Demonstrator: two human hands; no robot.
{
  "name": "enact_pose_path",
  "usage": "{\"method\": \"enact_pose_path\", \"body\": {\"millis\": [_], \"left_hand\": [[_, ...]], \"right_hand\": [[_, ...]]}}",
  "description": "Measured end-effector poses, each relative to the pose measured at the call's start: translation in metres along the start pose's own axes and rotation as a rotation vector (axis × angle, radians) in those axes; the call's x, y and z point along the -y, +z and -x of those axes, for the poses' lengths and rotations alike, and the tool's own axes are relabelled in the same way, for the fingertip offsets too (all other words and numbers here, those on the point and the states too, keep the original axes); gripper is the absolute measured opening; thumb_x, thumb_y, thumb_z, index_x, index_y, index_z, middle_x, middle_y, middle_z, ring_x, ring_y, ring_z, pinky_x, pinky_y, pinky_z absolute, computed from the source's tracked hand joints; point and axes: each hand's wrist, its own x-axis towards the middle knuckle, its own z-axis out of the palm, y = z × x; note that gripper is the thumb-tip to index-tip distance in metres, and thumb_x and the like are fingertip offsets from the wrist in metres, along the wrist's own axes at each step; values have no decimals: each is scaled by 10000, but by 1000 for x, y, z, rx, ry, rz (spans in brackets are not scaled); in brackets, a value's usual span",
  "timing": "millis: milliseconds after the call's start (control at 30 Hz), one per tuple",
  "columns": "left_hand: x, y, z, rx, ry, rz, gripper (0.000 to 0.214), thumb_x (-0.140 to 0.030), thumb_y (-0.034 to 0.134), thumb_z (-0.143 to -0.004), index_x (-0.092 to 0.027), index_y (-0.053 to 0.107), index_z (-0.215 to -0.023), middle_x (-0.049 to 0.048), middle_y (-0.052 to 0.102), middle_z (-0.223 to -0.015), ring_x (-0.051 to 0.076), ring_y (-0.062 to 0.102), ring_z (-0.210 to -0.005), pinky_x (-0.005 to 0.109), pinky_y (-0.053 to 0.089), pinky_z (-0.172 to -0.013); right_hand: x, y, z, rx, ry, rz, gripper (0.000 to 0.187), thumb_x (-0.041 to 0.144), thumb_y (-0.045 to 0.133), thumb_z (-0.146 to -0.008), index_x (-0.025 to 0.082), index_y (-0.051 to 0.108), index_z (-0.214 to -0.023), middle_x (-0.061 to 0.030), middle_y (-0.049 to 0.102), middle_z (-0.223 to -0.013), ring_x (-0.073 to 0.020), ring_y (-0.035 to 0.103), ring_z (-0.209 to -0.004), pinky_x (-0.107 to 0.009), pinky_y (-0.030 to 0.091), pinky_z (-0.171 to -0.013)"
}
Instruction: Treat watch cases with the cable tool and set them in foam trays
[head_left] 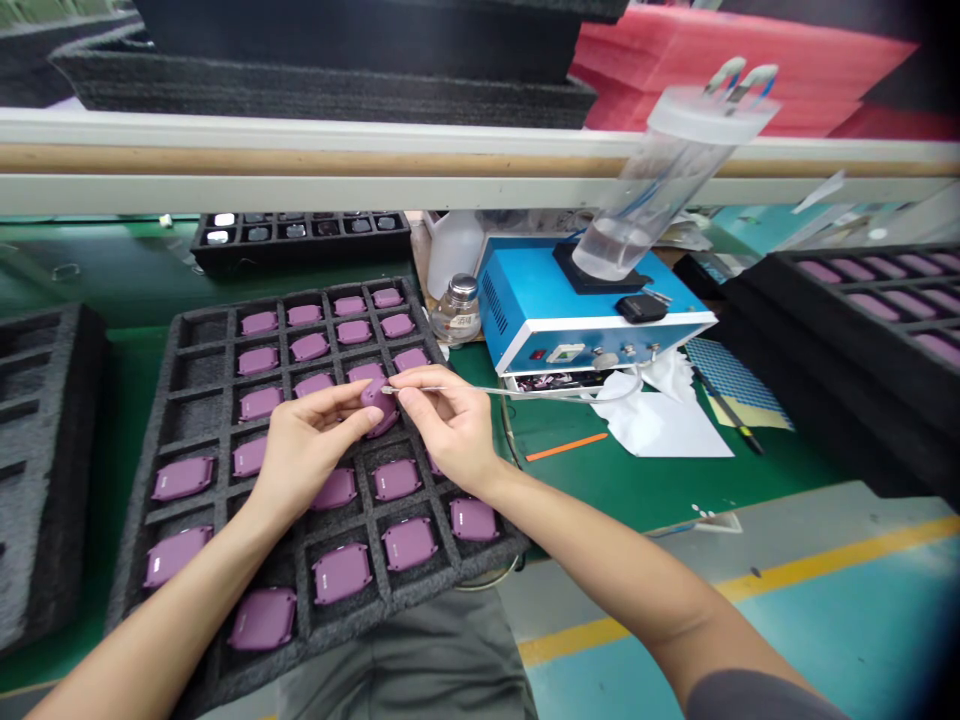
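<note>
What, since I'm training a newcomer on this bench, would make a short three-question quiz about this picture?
1. Which hand pinches the thin tube?
2. True or false: the orange strip lies on the green tabletop.
3. What colour is the top of the box beneath the clear cylinder? A: red. B: blue. C: yellow.

Key:
1. The right hand; the left hand holds a purple case.
2. True.
3. B.
</note>
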Motion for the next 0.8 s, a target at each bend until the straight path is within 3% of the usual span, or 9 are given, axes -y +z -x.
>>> {"method": "enact_pose_path", "body": {"millis": [800], "left_hand": [[-1,-1,0,3,5,-31,487,-404,922,-673,-163,811,-1082,66,807,-883,210,748,-796,340,632,-821]], "right_hand": [[1,0,0,-4,6,17,139,325,659,-941,224,751,-916,-55,769,-979,-178,731,-949,-336,619,-887]]}}
